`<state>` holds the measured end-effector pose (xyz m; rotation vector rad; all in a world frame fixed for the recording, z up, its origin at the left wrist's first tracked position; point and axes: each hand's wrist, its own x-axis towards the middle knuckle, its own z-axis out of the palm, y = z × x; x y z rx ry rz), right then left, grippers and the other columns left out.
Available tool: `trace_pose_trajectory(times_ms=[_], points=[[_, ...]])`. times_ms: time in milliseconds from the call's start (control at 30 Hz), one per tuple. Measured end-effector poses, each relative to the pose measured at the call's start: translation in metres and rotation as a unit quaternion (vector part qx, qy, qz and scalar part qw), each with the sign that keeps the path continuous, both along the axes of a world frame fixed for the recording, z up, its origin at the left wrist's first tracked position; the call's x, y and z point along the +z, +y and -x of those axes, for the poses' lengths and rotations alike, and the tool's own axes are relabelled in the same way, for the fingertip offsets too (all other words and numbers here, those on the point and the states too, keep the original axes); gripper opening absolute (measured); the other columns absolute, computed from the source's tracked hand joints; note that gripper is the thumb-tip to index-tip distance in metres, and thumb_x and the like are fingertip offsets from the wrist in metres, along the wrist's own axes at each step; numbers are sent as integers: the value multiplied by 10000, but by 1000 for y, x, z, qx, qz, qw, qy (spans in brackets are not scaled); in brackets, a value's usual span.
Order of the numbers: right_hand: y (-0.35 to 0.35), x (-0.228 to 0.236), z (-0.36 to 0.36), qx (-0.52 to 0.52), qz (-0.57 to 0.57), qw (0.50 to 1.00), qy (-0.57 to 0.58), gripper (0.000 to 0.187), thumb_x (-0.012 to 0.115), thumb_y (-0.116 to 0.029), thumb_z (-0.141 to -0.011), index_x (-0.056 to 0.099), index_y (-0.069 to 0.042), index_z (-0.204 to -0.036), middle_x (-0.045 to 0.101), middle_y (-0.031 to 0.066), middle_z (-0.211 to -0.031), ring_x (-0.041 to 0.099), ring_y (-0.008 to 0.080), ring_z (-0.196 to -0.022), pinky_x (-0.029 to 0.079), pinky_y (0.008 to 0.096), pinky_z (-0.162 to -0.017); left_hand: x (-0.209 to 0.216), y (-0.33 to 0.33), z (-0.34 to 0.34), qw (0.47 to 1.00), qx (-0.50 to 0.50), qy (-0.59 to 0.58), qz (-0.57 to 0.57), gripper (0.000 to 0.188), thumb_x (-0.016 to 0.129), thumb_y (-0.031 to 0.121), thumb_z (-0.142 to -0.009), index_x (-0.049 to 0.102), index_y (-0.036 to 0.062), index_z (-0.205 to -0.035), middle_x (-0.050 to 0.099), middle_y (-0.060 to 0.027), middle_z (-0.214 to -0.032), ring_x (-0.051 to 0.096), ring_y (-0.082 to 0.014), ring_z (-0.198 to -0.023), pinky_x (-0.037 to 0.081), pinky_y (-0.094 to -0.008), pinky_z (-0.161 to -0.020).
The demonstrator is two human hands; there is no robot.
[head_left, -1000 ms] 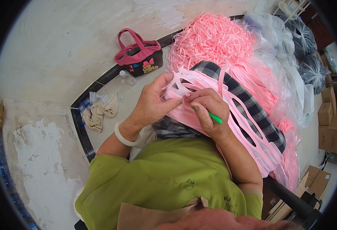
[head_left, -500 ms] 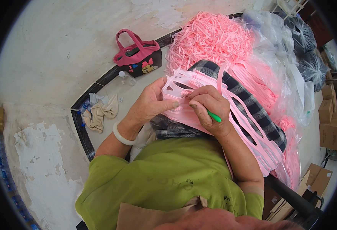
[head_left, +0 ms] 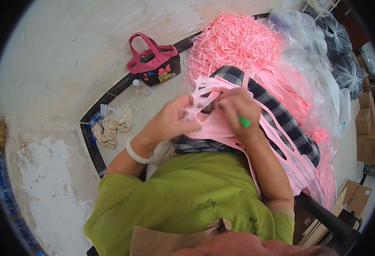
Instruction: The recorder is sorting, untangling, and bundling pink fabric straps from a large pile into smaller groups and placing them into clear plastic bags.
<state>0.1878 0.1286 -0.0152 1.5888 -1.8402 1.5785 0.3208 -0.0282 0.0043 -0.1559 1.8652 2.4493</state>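
Note:
Across my lap lies a thin, soft-looking pink sheet (head_left: 300, 170) with long cut-out slots, over a black-and-grey checked cloth (head_left: 234, 77). My left hand (head_left: 168, 119), with a pale bangle (head_left: 137, 151) on the wrist, pinches the sheet's far left end between thumb and fingers. That end is lifted and bent, and its cut-outs stand out against the cloth. My right hand (head_left: 241, 111) is closed around a green-handled tool (head_left: 244, 122) beside the lifted end. Its working tip is hidden by the fingers and blurred.
Beyond my lap rises a big heap of pink strips (head_left: 238, 47), beside clear plastic bags (head_left: 298, 36) and black bags (head_left: 347, 77). Cardboard boxes (head_left: 368, 149) stand at the right. By the left wall are a pink-and-black tote (head_left: 162, 70), a bottle (head_left: 142, 87) and a beige rag (head_left: 115, 128).
The sheet's left end has been pulled up and bent open. My left hand has moved slightly right and nearer me; my right hand has turned with the tool and blurs.

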Motion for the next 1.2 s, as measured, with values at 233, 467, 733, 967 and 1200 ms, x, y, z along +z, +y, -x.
trace_pose_trajectory(times_ms=[233,467,733,967,1200], points=[[11,17,4,-7,5,989,-147,74,574,-3,-799,611,29,-743,600,114,-726,566,205,-649,453,278,-586,-4,-6,3,997,6,-51,-61,489,627,39,-778,415,3,-1218,598,-99,-1033,573,-150,-961,439,-249,-844],[9,8,13,-18,34,987,-159,85,574,-28,-802,612,29,-752,599,118,-729,560,204,-653,445,279,-590,-16,-10,3,977,-84,-80,-177,420,715,192,-743,555,-43,-1052,605,-55,-892,573,-122,-776,441,-224,-702],[20,37,36,83,114,922,-360,353,397,-207,-927,586,30,-748,610,82,-754,553,158,-705,432,309,-697,19,0,33,991,-30,58,-113,592,660,106,-785,400,-29,-1299,582,-49,-1012,546,-107,-877,429,-251,-815],[20,70,21,2,-158,948,-277,169,597,-147,-808,621,20,-829,628,71,-740,581,131,-651,449,286,-590,17,8,50,975,-36,162,148,658,606,13,-804,273,-19,-1370,366,-115,-1376,413,-169,-1209,337,-296,-990],[2,44,5,-72,-99,992,5,118,651,-82,-696,557,-36,-749,528,121,-640,546,319,-580,434,377,-506,15,9,54,994,-38,97,-28,690,609,33,-820,221,-10,-1389,456,-100,-1276,459,-172,-1160,354,-294,-978]])
